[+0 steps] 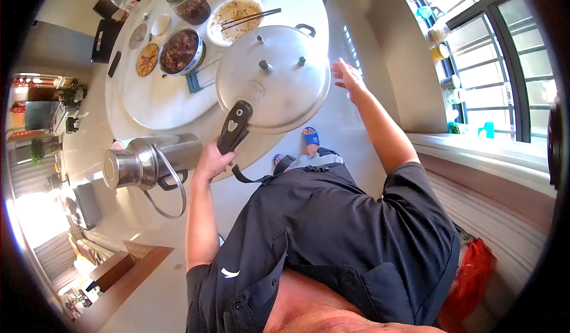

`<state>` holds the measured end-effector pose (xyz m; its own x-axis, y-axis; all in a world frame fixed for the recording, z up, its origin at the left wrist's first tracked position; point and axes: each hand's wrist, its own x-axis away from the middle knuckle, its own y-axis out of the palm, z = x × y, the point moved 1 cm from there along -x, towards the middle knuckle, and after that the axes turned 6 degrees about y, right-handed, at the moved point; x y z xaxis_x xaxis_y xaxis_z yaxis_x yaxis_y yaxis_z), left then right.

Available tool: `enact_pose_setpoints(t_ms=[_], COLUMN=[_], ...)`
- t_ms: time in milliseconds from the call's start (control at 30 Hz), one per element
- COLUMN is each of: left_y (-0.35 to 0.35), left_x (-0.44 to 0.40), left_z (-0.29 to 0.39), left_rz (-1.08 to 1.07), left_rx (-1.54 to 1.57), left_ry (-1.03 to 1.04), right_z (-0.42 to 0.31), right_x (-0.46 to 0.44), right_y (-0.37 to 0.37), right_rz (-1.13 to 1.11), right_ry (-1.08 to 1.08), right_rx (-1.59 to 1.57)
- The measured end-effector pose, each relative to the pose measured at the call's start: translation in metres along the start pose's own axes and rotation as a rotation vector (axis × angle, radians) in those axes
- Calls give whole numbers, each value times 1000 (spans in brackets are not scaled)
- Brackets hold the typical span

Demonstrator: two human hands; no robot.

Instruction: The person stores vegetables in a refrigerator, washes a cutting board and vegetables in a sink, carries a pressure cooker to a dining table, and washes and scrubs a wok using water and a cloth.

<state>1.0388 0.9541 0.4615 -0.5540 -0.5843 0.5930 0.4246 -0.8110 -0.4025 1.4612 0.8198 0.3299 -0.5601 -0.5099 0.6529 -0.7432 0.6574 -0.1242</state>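
Observation:
A round silver pressure cooker lid (274, 77) with small black valve knobs fills the upper middle of the head view. My left hand (212, 162) is closed around the end of its long black handle (235, 126). Whether a pot sits under the lid is hidden. Just right of the lid's rim, my right hand (350, 83) is held in the air, fingers apart and with nothing in it. A small black side handle (306, 30) sticks out at the far edge of the cooker.
The white round table (142, 110) carries a bowl of dark food (181, 52), a glass jar (189, 3), and a stained plate (234, 18) with chopsticks. A steel jug (145, 161) with a wire handle stands near my left arm. Windows (493, 65) line the right.

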Motion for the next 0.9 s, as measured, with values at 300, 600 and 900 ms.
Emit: enact_pose_setpoints(t_ms=[300, 600, 900], left_y=[18, 5, -17], left_x=[-25, -35, -57], left_z=[43, 67, 69], left_rz=[77, 112, 203], left_rx=[-66, -28, -50], left_ry=[-45, -97, 18], right_z=[-121, -198, -241], right_x=[-68, -120, -219], right_y=[-34, -12, 76], right_rz=[-45, -402, -842], right_ry=[-216, -73, 52], right_rx=[50, 45, 354])
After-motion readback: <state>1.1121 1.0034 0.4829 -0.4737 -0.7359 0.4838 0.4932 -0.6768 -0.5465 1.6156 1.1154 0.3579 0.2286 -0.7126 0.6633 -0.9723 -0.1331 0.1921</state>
